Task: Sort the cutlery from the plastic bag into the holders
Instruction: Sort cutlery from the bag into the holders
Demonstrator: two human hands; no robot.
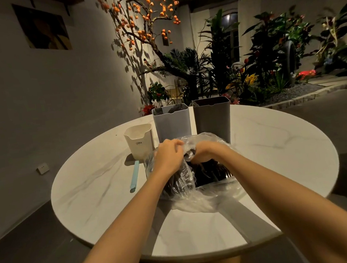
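The cream holder (139, 140) bears the small lettering "CRBW".

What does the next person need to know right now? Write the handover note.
Left hand grips the plastic bag's upper edge, holding it open.
Right hand is curled inside the mouth of the bag; what it grips is hidden.
The bag sits mid-table with dark cutlery still inside.
Behind it: white holder, light grey holder with some cutlery showing, dark grey holder, contents unseen.
A blue stick lies left of the bag.
Left: empty the bag into the holders.
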